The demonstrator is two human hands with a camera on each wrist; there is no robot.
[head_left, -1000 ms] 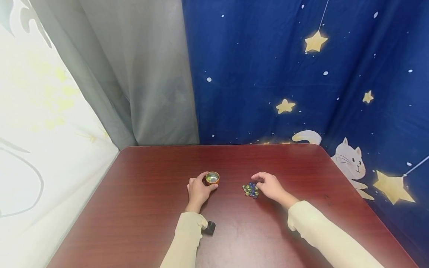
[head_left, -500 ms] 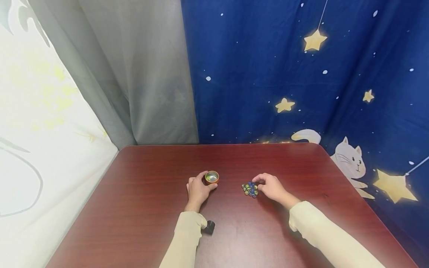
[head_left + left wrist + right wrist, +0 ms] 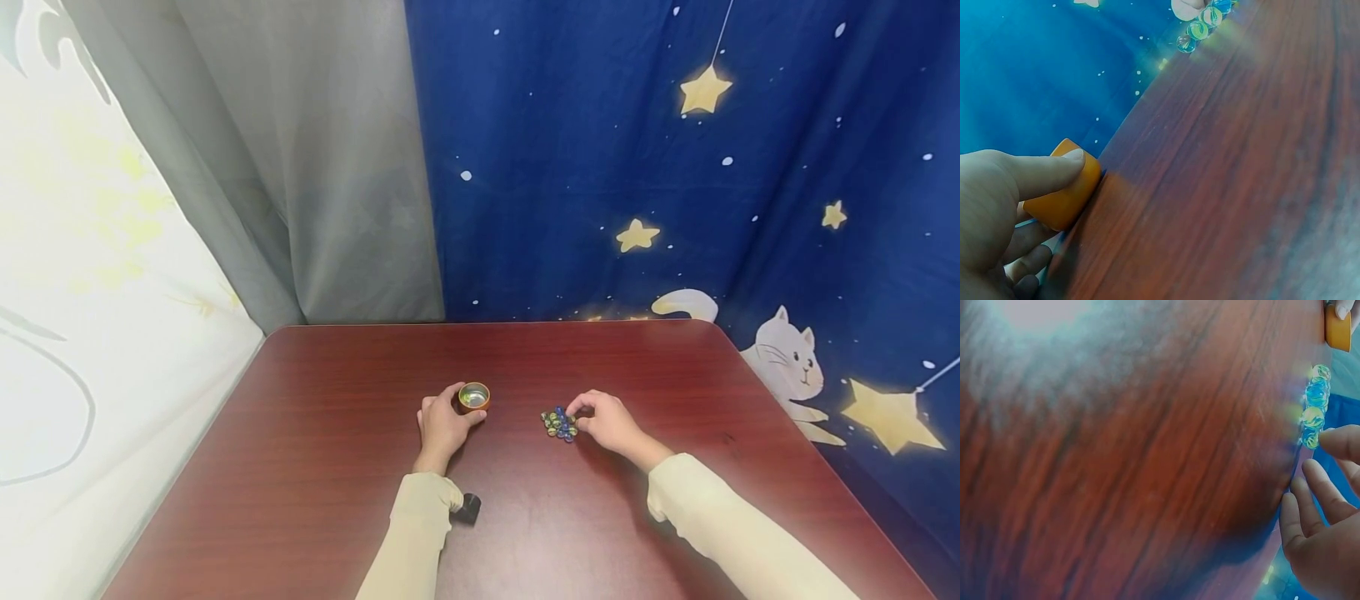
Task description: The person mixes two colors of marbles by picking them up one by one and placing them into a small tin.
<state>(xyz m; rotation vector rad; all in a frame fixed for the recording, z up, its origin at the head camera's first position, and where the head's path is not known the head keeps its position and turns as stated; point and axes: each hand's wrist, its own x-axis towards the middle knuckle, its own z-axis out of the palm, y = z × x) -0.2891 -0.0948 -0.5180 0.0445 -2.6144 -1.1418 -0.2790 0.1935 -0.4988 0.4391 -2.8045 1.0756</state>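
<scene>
In the head view, the left hand [image 3: 442, 425] grips a small round orange tin [image 3: 474, 408] standing upright on the table. The tin's inside is silvery with a greenish patch; the left wrist view shows the thumb along the orange side [image 3: 1063, 194]. To the right lies a tight cluster of glass marbles [image 3: 557, 423], some blue, some clear with yellow-green swirls. At the cluster's right edge is the right hand [image 3: 609, 421], its index finger and thumb slightly apart beside the marbles. In the right wrist view, a fingertip is close to the nearest marbles [image 3: 1312, 428]; contact is unclear.
A dark reddish-brown wooden table [image 3: 360, 358] bears everything. A black object [image 3: 468, 508] shows at the left cuff. Behind the table hang a grey curtain [image 3: 345, 167] and a blue star-patterned curtain [image 3: 555, 167]; a white cloth [image 3: 112, 333] is at the left.
The right hand's index finger has come down and closer to the thumb at the marbles' right edge. The left hand and the tin have stayed in place.
</scene>
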